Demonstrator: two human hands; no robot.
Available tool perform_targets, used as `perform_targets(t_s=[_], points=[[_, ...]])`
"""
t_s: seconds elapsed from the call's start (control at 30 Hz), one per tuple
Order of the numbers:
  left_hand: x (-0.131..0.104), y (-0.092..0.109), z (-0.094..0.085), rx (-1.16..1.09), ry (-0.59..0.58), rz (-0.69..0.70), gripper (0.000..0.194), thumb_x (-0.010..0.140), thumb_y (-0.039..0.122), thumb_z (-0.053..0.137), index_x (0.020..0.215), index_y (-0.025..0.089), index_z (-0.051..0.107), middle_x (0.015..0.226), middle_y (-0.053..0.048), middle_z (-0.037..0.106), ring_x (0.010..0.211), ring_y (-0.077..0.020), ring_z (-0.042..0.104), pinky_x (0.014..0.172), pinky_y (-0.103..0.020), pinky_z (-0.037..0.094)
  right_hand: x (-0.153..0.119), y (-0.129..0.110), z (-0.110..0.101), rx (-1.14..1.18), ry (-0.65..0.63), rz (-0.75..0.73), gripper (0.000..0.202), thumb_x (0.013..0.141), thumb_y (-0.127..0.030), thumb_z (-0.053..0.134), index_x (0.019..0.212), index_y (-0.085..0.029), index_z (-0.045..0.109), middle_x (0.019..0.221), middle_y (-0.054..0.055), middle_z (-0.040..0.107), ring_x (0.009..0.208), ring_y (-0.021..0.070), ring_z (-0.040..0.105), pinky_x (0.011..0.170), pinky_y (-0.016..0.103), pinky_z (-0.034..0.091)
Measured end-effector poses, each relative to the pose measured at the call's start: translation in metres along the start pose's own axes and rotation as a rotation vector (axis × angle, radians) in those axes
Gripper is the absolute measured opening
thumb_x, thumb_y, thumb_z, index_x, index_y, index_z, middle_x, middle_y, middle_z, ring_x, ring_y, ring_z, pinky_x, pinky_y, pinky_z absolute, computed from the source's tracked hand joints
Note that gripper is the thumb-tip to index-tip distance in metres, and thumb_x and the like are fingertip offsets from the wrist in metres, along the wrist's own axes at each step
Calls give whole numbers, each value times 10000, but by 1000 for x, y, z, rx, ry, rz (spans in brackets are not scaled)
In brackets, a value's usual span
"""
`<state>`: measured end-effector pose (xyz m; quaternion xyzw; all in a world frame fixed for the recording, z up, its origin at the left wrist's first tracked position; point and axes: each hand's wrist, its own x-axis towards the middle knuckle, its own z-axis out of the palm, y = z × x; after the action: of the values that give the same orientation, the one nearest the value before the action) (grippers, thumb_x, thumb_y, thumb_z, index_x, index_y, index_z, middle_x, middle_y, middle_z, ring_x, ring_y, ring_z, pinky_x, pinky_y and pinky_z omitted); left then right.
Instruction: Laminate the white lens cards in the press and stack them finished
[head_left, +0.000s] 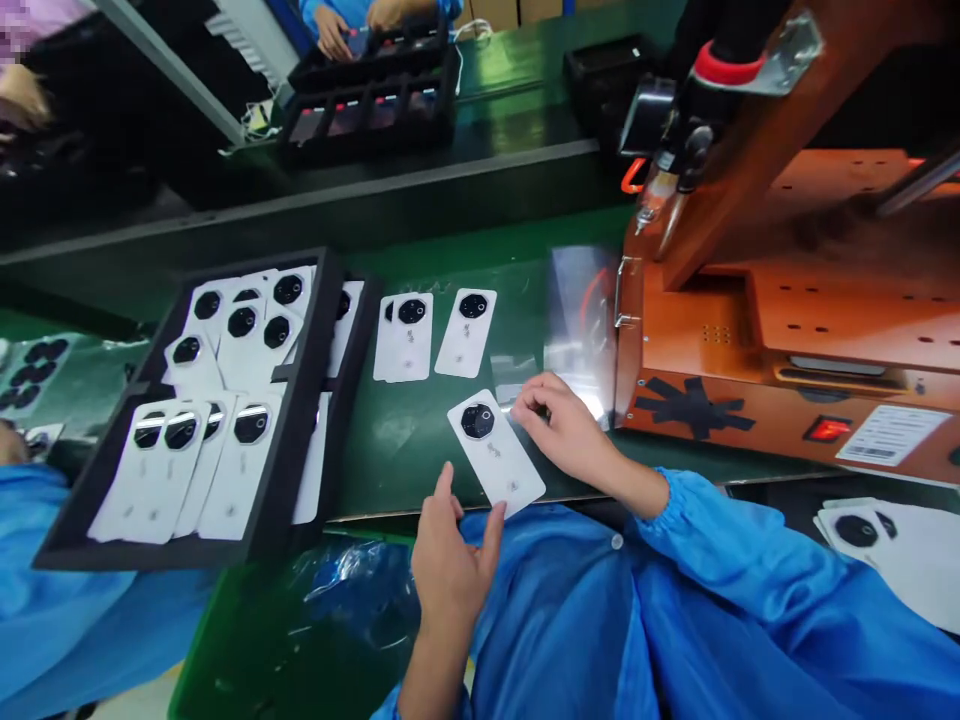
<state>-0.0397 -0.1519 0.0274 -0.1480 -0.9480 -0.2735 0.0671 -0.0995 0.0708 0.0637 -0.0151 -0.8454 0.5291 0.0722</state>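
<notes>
A white phone back cover [501, 462] with a round black camera area lies tilted at the table's front edge, between my hands. My left hand [454, 555] is at its lower left, thumb and forefinger spread, the thumb tip at the cover's bottom edge. Just right of the cover, my right hand [561, 428] has its fingers curled into a pinch; whatever they hold, if anything, is hidden. Behind the cover lie another single back cover [465, 340] and a pair of overlapping back covers [403, 345].
A black tray [259, 490] of several back covers stands at left, on another tray. At right is an orange machine [697, 370] with a lit red switch. Clear film [577, 320] lies beside it. Across the bench, another person's hands [334, 32] work over black trays [367, 115].
</notes>
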Motion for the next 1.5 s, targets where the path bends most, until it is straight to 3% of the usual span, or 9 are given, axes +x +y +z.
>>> perform_targets(t_s=[0.1, 0.2, 0.37, 0.6, 0.97, 1.5], points=[[1, -12, 5, 88, 62, 292, 696, 830, 534, 740, 1400, 196, 525, 1244, -186, 657, 1147, -345, 618, 950, -473, 464, 19, -2, 11, -87, -53, 18, 136, 962, -206, 593, 854, -174, 670, 1056, 55, 620, 1057, 191, 582, 967, 375, 431], [3, -17, 16, 86, 35, 340, 664, 829, 532, 747, 1373, 213, 541, 1420, -183, 605, 1347, -372, 519, 1081, -513, 342, 27, -8, 24, -189, -93, 65, 120, 959, -219, 621, 865, -185, 688, 1090, 46, 634, 1110, 211, 565, 991, 413, 378], [3, -21, 32, 9, 150, 309, 570, 841, 471, 763, 1318, 213, 587, 1371, -158, 657, 1321, -331, 558, 1095, -490, 324, 29, -10, 40, -321, -146, 63, 140, 959, -243, 632, 840, -193, 686, 1082, 47, 646, 1083, 229, 554, 918, 404, 343], [2, -26, 39, -4, 189, 304, 616, 800, 528, 788, 1302, 219, 611, 1343, -148, 676, 1298, -325, 572, 1074, -471, 342, 30, -2, 47, -411, -105, 16, 149, 964, -237, 616, 835, -199, 680, 1046, 45, 649, 1043, 230, 549, 868, 388, 319], [3, -27, 40, -3, 205, 318, 619, 791, 531, 792, 1291, 210, 619, 1321, -154, 685, 1278, -330, 582, 1053, -476, 361, 30, 3, 50, -457, -23, -42, 171, 965, -259, 597, 827, -200, 678, 1018, 55, 658, 1004, 230, 549, 836, 387, 304], [5, -24, 39, -7, 230, 327, 567, 805, 529, 779, 1247, 201, 643, 1288, -161, 697, 1254, -334, 594, 1030, -474, 367, 29, 2, 51, -487, -11, -23, 186, 961, -256, 579, 822, -193, 686, 1014, 62, 663, 982, 231, 550, 834, 396, 309]])
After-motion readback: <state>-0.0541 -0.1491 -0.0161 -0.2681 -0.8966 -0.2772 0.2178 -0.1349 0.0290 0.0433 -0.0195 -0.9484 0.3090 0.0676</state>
